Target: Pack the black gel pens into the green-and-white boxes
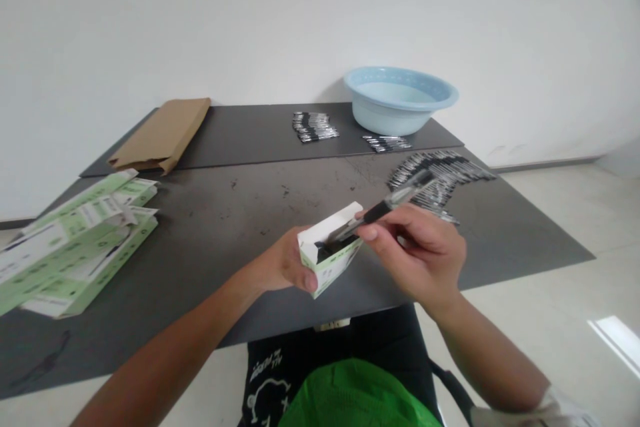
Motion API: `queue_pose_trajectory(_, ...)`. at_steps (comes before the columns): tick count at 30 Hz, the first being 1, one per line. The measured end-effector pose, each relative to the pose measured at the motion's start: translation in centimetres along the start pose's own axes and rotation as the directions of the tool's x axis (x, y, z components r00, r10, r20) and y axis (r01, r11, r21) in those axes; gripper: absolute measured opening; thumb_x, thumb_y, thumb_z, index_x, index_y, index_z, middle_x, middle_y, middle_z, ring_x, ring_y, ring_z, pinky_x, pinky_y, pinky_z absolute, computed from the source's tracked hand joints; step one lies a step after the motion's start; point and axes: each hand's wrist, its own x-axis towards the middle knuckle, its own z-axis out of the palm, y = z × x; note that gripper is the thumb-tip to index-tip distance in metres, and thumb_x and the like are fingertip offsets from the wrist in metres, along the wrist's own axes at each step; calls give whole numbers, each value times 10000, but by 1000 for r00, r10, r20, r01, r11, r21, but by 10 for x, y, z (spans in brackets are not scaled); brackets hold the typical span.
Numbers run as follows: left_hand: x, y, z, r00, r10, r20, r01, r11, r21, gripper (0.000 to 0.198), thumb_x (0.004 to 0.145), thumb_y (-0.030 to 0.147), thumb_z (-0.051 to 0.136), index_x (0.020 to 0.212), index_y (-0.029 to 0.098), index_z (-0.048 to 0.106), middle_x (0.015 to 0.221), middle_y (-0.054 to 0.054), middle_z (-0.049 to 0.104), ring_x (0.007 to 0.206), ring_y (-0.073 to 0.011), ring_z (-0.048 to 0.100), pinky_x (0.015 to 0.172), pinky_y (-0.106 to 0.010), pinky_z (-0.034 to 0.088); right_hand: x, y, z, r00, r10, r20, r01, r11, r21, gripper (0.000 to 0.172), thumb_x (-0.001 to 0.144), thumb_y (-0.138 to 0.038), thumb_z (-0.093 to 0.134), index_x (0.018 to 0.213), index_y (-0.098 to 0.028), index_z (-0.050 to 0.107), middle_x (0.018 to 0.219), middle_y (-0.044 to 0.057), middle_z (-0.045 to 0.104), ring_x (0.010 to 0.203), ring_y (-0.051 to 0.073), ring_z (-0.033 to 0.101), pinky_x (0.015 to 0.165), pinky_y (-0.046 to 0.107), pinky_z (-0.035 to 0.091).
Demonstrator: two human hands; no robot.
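Observation:
My left hand is wrapped round a small green-and-white carton, tilted with its open top toward me. Dark pen ends show inside the carton. Between the thumb and fingers of my right hand is a clear pen with a black grip, slanting so that its lower end reaches into the carton's mouth. Beyond my right hand a fanned row of similar pens lies on the grey table. Part of that row is hidden behind the held pen and my hand.
Flattened green-and-white cartons overlap at the left. A brown paper bag lies at the back left. A light blue basin stands at the back right, near two smaller groups of pens. A white wall borders the table's far edge.

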Motion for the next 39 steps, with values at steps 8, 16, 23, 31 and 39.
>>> queue_pose_trajectory(8,3,6,7,999,26,-46,-28,999,-39,778,650,624,1045,1268,214,811,1067,-92,827,984,-285,767,888,-383,575,-2,7,10,983,-167,78,166,986,23,169,971,-175,832,1124,-242,855,1112,87,845,939,206,810,702,313,667)
queue_pose_trajectory(16,2,3,2,999,43,-31,-44,998,-34,816,671,626,1037,1342,226,801,1224,-123,848,1115,-317,784,988,-415,578,-11,13,-11,980,-198,-8,198,979,-51,493,890,-299,952,1363,-289,811,1160,77,801,886,199,738,612,311,593)
queue_pose_trajectory(23,-1,8,2,997,80,-19,-81,991,-108,771,725,642,999,1379,289,796,1398,-113,814,1256,-287,774,1065,-391,608,-50,76,-110,989,97,113,-30,871,-490,134,967,-364,871,1075,-283,876,1007,51,784,741,168,713,575,286,536)
queue_pose_trajectory(31,-6,3,-6,998,57,-33,-60,994,-96,881,717,644,1005,1471,287,723,1424,-158,789,1325,-346,742,1100,-466,597,-76,121,-149,838,389,383,-17,719,-694,339,1081,-574,664,1167,-337,891,1123,44,803,699,158,749,631,307,563)
queue_pose_trajectory(39,2,9,2,998,-11,-61,6,997,-82,903,628,660,1045,1357,203,771,1358,-198,793,1264,-368,744,1063,-485,577,-76,140,-155,773,449,448,-28,729,-684,495,1046,-749,579,1153,-366,875,1157,53,818,781,240,791,659,363,601)
